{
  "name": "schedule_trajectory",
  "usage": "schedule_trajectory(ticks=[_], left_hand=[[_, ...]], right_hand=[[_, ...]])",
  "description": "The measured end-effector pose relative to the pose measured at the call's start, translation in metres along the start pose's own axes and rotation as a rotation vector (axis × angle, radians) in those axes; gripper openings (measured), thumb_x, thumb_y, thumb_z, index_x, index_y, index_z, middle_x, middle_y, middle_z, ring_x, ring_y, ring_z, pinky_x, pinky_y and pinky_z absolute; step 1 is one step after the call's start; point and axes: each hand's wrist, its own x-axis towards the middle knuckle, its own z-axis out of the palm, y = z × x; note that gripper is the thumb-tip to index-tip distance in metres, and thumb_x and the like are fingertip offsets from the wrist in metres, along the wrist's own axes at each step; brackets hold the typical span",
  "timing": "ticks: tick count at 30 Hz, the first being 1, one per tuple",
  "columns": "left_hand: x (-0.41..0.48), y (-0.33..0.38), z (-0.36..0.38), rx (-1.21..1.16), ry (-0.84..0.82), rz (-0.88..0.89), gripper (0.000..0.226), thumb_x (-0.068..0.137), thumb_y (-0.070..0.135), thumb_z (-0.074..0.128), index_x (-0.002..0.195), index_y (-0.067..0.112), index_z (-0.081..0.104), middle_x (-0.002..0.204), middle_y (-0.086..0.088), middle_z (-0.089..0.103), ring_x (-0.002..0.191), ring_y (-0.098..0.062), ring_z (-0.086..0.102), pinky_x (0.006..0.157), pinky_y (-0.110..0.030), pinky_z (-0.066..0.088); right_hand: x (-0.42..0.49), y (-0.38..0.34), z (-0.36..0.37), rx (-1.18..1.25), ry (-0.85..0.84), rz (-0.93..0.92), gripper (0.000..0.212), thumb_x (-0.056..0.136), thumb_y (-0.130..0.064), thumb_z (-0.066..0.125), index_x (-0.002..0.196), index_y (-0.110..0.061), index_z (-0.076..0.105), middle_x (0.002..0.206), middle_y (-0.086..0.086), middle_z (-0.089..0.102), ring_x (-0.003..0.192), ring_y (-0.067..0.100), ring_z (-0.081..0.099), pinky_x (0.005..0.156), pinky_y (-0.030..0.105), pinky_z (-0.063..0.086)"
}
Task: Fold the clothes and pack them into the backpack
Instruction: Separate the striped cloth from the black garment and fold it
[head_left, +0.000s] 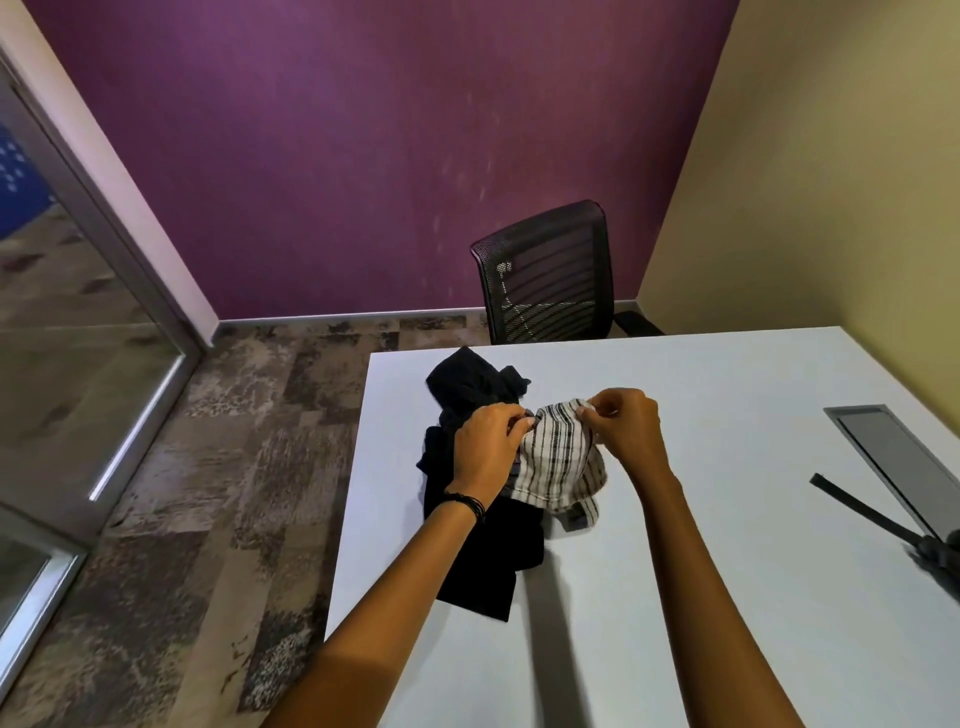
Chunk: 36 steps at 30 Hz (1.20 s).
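A white garment with black stripes (558, 462) lies bunched on the white table (701, 597), partly on top of a heap of black clothes (478, 551) near the table's left edge. My left hand (488, 449) pinches the striped garment's upper left edge. My right hand (626, 423) pinches its upper right edge. Both hands hold the cloth slightly raised. No backpack is in view.
A black mesh office chair (550, 275) stands behind the table's far edge. A grey cable hatch (898, 457) is set into the table at the right, with a black tripod leg (872, 514) beside it. A glass door (62, 332) is on the left.
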Motion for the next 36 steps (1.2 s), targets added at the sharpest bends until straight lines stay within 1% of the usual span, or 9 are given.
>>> schedule_trajectory(ticks=[1,4,7,11,15,18,22,30,36], left_hand=[[-0.001,0.001,-0.002,0.014,0.018,0.031,0.022,0.093,0.031,0.057,0.096,0.015,0.071,0.094,-0.001,0.072,0.088,-0.02,0.064,0.069,-0.034,0.049],[-0.003,0.007,-0.009,0.026,0.043,0.088,0.02,0.093,0.03,0.056,0.096,0.018,0.072,0.096,0.0,0.073,0.089,-0.019,0.065,0.07,-0.03,0.047],[0.0,0.02,-0.021,-0.004,-0.005,0.18,0.022,0.093,0.029,0.056,0.1,0.015,0.072,0.1,-0.001,0.072,0.093,-0.017,0.065,0.077,-0.032,0.052],[0.007,0.041,-0.043,0.031,-0.134,0.363,0.022,0.092,0.029,0.057,0.104,0.017,0.071,0.101,0.0,0.072,0.093,-0.015,0.065,0.078,-0.029,0.051],[0.016,0.059,-0.069,0.212,-0.156,0.476,0.025,0.093,0.033,0.054,0.104,0.018,0.07,0.101,0.001,0.071,0.093,-0.015,0.063,0.073,-0.027,0.047],[0.016,0.069,-0.086,0.302,-0.144,0.542,0.024,0.095,0.034,0.051,0.1,0.019,0.069,0.095,0.004,0.07,0.09,-0.013,0.062,0.069,-0.03,0.049],[0.01,0.079,-0.1,0.322,-0.109,0.565,0.021,0.095,0.032,0.052,0.099,0.02,0.069,0.096,0.006,0.07,0.091,-0.012,0.062,0.069,-0.031,0.05],[-0.01,0.085,-0.114,0.313,-0.049,0.56,0.022,0.094,0.035,0.053,0.098,0.022,0.069,0.097,0.008,0.071,0.092,-0.01,0.064,0.073,-0.031,0.052],[-0.026,0.076,-0.127,0.301,-0.068,0.509,0.022,0.093,0.033,0.054,0.099,0.02,0.071,0.097,0.006,0.072,0.091,-0.01,0.065,0.075,-0.029,0.053]], right_hand=[[-0.002,0.001,-0.002,-0.073,-0.052,0.006,0.01,0.081,-0.013,0.07,0.083,-0.003,0.07,0.08,0.014,0.07,0.073,0.027,0.066,0.069,0.033,0.056],[-0.008,-0.003,-0.006,-0.295,-0.104,-0.03,0.017,0.084,-0.016,0.067,0.096,-0.004,0.07,0.097,0.014,0.07,0.089,0.029,0.065,0.074,0.028,0.047],[-0.01,-0.017,-0.009,-0.15,-0.113,-0.139,0.021,0.087,-0.012,0.063,0.107,-0.004,0.067,0.109,0.012,0.067,0.095,0.023,0.063,0.079,0.025,0.047],[-0.015,-0.037,-0.019,0.009,-0.265,-0.378,0.029,0.088,0.003,0.055,0.115,-0.005,0.063,0.114,0.007,0.064,0.101,0.011,0.055,0.08,0.001,0.038],[-0.019,-0.045,-0.033,0.128,-0.35,-0.417,0.038,0.084,0.014,0.048,0.113,-0.004,0.064,0.105,0.003,0.065,0.096,0.013,0.062,0.087,0.007,0.046],[-0.024,-0.05,-0.041,0.15,-0.345,-0.433,0.032,0.084,0.013,0.051,0.107,-0.004,0.065,0.097,0.002,0.065,0.089,0.008,0.062,0.085,0.008,0.047],[-0.026,-0.05,-0.045,0.077,-0.281,-0.436,0.021,0.083,0.007,0.057,0.099,-0.003,0.068,0.091,0.011,0.069,0.087,0.02,0.063,0.088,0.025,0.049],[-0.047,-0.037,-0.049,-0.035,-0.149,-0.4,0.027,0.081,0.012,0.052,0.1,0.001,0.068,0.087,0.004,0.063,0.085,0.019,0.06,0.085,0.029,0.049],[-0.071,-0.033,-0.057,0.109,-0.126,-0.424,0.027,0.085,0.01,0.054,0.103,-0.002,0.069,0.094,0.0,0.066,0.089,0.015,0.063,0.083,0.01,0.048]])
